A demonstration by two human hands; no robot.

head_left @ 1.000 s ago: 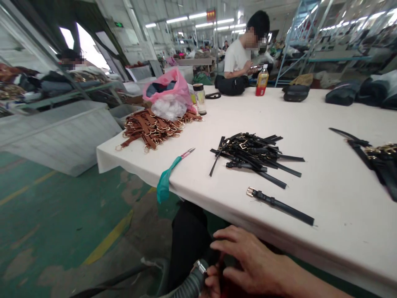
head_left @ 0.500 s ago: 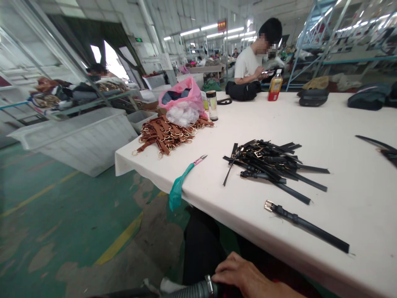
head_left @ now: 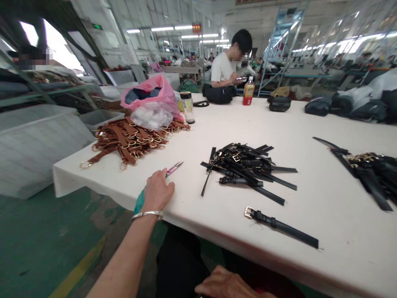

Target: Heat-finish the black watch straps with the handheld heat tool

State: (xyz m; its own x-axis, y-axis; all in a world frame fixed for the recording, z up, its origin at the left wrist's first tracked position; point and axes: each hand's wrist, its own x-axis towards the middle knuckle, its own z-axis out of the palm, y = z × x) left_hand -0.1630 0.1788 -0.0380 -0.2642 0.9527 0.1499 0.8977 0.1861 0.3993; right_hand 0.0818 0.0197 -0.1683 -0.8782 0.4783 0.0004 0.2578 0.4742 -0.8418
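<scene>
My left hand (head_left: 158, 190), with a silver bangle (head_left: 148, 215) on its wrist, rests on the white table (head_left: 344, 231) over thread snips (head_left: 173, 168). Their pink-tipped blades point away, and the hand hides most of their teal grip (head_left: 139, 203). My right hand (head_left: 226, 285) sits low below the table edge, cut off by the picture's bottom. A heap of black leather watch straps (head_left: 245, 165) lies to the right of my left hand. A single black strap with a gold buckle (head_left: 279, 225) lies nearer the edge.
Brown straps with gold rings (head_left: 127, 140) lie at the table's left edge beneath a pink plastic bag (head_left: 149, 99). More black straps (head_left: 369, 178) lie to the right. A co-worker (head_left: 223, 68) sits on the far table beside a drink bottle (head_left: 248, 92).
My left hand has come up from below the table onto the snips. My right hand has dropped lower. The view has swung left, while the straps and snips stay in place.
</scene>
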